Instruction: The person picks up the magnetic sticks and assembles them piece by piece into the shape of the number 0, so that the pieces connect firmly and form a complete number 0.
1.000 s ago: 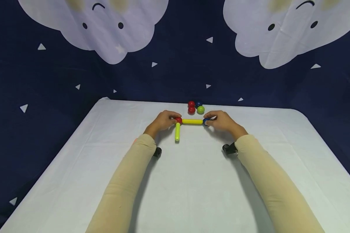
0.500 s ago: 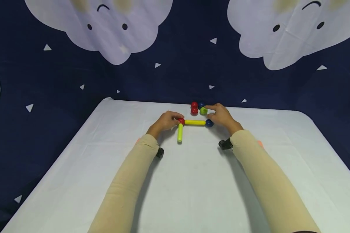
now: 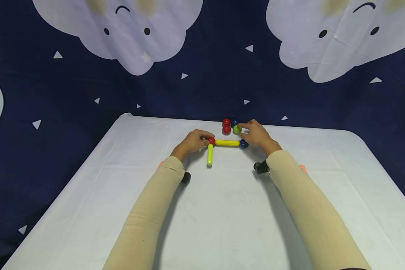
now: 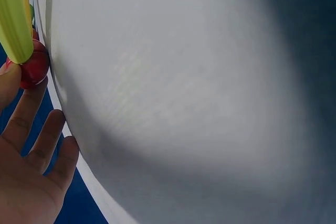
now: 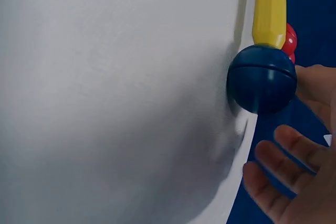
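A red ball (image 3: 211, 141) joins a yellow stick (image 3: 227, 143) and a yellow-green stick (image 3: 210, 155) at a corner. My left hand (image 3: 195, 141) pinches this ball between thumb and fingers; the left wrist view shows the other fingers loose beside the red ball (image 4: 34, 69). At the yellow stick's far end sits a blue ball (image 3: 243, 144). My right hand (image 3: 256, 134) reaches past it, the straight index finger touching a green ball (image 3: 237, 129). In the right wrist view, the blue ball (image 5: 262, 80) partly hides my right hand (image 5: 299, 171), whose lower fingers are spread.
Behind the joined pieces stand two red balls (image 3: 226, 126) and another blue ball (image 3: 234, 123), close to the green one. The white-covered table (image 3: 222, 210) ends just beyond them, at a dark blue cloth (image 3: 209, 97) with clouds and triangles.
My right hand has let go of the blue ball at the stick's end and moved back to the green ball. The left hand keeps its pinch on the red ball. The head view shifts slightly.
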Available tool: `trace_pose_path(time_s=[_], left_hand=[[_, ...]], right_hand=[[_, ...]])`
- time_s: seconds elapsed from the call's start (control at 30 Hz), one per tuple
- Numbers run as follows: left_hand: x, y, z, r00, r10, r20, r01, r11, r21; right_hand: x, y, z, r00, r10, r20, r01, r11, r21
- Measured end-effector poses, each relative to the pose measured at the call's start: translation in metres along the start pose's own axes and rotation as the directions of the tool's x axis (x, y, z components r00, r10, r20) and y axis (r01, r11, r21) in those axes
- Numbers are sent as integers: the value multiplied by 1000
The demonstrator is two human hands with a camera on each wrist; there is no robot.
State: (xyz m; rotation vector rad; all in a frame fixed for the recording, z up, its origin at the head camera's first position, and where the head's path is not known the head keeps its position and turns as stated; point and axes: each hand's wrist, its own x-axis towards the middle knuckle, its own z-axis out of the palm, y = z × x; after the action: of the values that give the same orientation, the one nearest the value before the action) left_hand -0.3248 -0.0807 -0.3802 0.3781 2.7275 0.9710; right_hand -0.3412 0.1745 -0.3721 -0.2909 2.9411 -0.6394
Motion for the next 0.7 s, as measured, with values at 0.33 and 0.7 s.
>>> trace_pose_path(time_s=[0.33,0.7], left_hand=[[0,-1,0,1000,7,5,-7,1000,-11],[1,-2,-1,1000,19,-6,-19,1000,1]], right_hand=[[0,6,1,1000,-4,-28,5,1000,18],[2,16,3,1000,-7,-21,8,997,80]])
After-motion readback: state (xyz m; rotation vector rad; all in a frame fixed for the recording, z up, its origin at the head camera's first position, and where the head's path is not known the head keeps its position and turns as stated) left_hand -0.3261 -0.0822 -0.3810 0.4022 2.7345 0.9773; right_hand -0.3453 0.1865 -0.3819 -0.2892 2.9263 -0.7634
